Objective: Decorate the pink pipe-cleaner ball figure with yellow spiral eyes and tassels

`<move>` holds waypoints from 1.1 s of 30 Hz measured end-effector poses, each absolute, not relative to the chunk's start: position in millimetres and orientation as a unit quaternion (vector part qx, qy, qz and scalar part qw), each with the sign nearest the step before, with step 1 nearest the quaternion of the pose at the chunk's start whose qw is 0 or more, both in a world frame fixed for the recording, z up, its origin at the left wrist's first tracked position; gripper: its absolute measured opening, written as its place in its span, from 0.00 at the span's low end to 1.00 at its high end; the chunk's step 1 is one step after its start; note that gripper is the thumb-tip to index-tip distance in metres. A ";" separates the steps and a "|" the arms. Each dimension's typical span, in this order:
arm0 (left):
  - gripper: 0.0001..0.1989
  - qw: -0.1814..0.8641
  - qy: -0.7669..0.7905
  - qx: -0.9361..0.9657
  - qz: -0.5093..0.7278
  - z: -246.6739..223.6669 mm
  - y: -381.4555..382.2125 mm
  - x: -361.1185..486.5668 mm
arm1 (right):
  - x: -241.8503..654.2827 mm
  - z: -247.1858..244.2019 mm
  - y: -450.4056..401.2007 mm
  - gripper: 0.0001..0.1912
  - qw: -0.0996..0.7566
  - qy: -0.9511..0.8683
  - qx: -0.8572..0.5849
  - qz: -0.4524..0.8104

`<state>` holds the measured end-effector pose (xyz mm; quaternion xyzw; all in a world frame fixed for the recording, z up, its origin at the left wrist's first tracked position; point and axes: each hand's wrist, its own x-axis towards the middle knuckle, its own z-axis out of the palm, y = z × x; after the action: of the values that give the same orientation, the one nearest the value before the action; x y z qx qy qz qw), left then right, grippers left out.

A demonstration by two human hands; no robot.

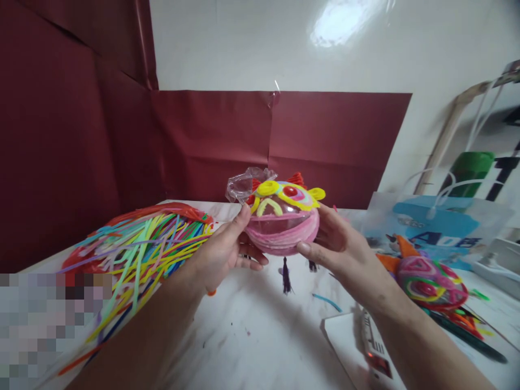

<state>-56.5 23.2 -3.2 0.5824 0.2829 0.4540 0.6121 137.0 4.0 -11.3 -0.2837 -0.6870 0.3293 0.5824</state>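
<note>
Between my two hands, raised above the table, is a round clear lantern-like ornament [280, 238] covered partly with pink pipe cleaners. Yellow pipe-cleaner shapes and a red-centred eye decorate its upper front, with red tufts on top. My left hand [227, 244] grips its left side, thumb on the front. From the right, my right hand [339, 238] clasps it, thumb at the lower edge. Crumpled clear plastic [246, 184] shows behind its upper left. Below it hang dark tassels [286, 279]. Its back and some of my fingers are hidden.
Colourful pipe cleaners [162, 238] are heaped at the left. At the right are a second pipe-cleaner ornament [430, 281], a blue-and-white bag [439, 222] and a dark stick-like tool [467, 336]. A white device with a red light [376, 346] lies near my right forearm.
</note>
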 end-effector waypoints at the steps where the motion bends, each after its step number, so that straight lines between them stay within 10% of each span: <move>1: 0.31 0.600 0.278 0.594 0.458 -4.2 23.2 -57.3 | 138.3 -10.9 5.5 0.28 0.578 -0.687 -0.274 0.345; 33: 0.38 0.481 0.139 0.666 0.554 -29.5 16.4 -28.9 | 162.1 -30.0 29.5 0.30 0.523 -0.689 -0.205 0.459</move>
<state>-28.9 16.4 -29.5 0.6656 0.1386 0.5536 0.4810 162.1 29.5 -30.0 -0.2047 -0.6887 0.4586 0.5229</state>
